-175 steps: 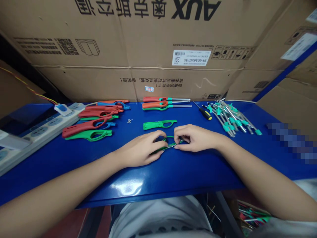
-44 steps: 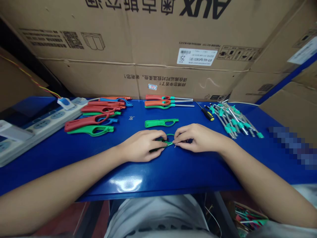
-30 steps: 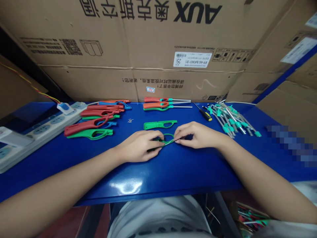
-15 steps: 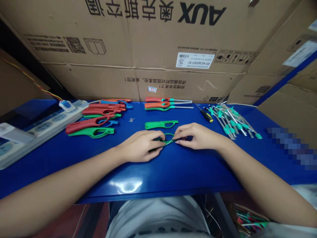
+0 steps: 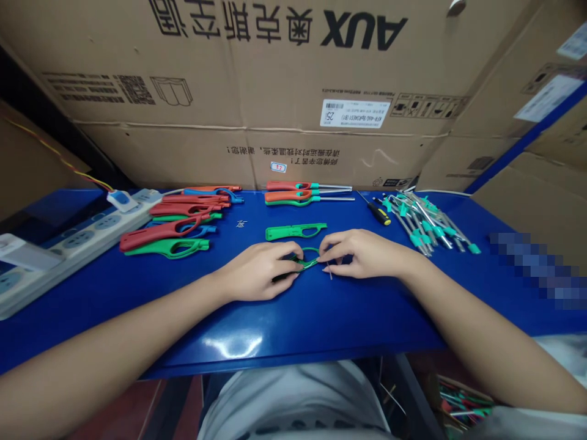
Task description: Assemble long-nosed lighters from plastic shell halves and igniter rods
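Observation:
My left hand [image 5: 268, 271] is closed around a green lighter handle half [image 5: 308, 264], whose trigger loop shows between my two hands. At the loop's right end my right hand [image 5: 355, 253] is closed, its fingertips pinching a thin, pale strip or tube [image 5: 330, 271] that points down. What the strip is I cannot make out. Just behind, another green handle half [image 5: 296, 231] lies flat on the blue table [image 5: 275, 330]. Small metal pins [image 5: 241, 224] rest to its left.
Red, blue and green lighter handles [image 5: 169, 229] are piled at the left, beside a white power strip [image 5: 87, 235]. Lighters with metal tubes [image 5: 309, 193] lie at the back. A screwdriver [image 5: 378, 214] and teal-fitted metal tubes [image 5: 426, 223] are at the right. A cardboard wall [image 5: 229, 91] stands behind.
A thin, pale strip now shows hanging from my right fingertips. My left hand keeps its hold on the green handle half. The view has shifted slightly.

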`<state>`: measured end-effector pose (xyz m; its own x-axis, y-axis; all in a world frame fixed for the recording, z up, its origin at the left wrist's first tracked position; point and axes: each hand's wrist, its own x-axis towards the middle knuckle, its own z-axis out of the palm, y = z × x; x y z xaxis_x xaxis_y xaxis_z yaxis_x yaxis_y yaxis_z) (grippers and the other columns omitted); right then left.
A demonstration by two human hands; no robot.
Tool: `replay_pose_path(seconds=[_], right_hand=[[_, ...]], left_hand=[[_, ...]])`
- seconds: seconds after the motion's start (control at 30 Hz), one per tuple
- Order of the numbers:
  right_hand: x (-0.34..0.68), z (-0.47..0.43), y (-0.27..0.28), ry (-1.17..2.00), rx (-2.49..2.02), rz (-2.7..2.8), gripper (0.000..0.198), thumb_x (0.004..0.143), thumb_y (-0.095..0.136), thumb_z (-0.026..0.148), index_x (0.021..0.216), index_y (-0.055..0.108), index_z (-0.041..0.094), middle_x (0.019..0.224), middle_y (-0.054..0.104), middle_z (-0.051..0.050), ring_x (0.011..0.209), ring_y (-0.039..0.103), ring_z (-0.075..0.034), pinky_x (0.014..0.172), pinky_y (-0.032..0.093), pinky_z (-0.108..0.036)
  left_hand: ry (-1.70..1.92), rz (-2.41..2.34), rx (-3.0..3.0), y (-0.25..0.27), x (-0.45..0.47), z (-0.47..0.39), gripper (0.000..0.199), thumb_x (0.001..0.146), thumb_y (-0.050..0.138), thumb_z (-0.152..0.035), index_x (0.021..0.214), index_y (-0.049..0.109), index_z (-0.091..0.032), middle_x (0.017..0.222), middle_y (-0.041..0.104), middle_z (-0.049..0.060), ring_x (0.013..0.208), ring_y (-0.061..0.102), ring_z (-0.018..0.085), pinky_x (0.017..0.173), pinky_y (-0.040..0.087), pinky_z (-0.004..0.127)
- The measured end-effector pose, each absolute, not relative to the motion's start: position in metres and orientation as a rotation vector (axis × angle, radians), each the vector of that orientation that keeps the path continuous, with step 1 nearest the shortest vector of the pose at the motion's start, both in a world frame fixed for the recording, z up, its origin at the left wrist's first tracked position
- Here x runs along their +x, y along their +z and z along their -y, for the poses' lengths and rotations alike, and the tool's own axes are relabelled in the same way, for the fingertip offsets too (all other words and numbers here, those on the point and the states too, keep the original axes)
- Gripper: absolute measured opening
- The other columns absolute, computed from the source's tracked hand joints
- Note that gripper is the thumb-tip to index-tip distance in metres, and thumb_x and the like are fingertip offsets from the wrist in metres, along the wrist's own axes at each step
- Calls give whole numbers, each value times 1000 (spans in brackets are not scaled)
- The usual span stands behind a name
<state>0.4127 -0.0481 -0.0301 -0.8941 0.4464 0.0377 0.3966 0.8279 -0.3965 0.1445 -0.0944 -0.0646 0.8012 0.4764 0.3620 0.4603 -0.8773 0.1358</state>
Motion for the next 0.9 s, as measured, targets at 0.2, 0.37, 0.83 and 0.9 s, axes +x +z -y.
replay_pose_path(seconds=[0.2, 0.37, 0.83, 0.9], right_hand=[[414, 47, -32, 673, -641, 2844, 26, 91, 66, 29, 113, 77, 21, 110, 71, -7, 72, 66, -11, 69, 50, -24], [413, 47, -33, 648, -646, 2851, 25, 91, 67, 30, 111, 78, 20, 105, 70, -7, 72, 65, -11, 69, 49, -24], [413, 47, -35, 644, -632, 2865, 29, 92, 65, 30, 117, 76, 19, 110, 68, -9, 76, 66, -13, 73, 52, -26], [413, 47, -34, 667, -634, 2850, 29, 93, 65, 30, 117, 76, 19, 111, 69, -8, 77, 67, -13, 75, 52, -26]], left_hand=[[621, -767, 2951, -64, 145, 95, 24, 95, 54, -21, 109, 73, -19, 115, 67, 10, 97, 69, 20, 85, 57, 30], [613, -775, 2977, -65, 145, 95, 24, 96, 53, -22, 109, 72, -18, 115, 68, 10, 95, 69, 20, 83, 58, 31], [633, -760, 2996, -65, 146, 96, 25, 96, 52, -22, 109, 72, -17, 113, 68, 10, 94, 69, 20, 83, 58, 32], [627, -765, 2998, -65, 146, 95, 25, 96, 52, -22, 110, 72, -17, 114, 68, 10, 94, 69, 20, 83, 58, 31]])
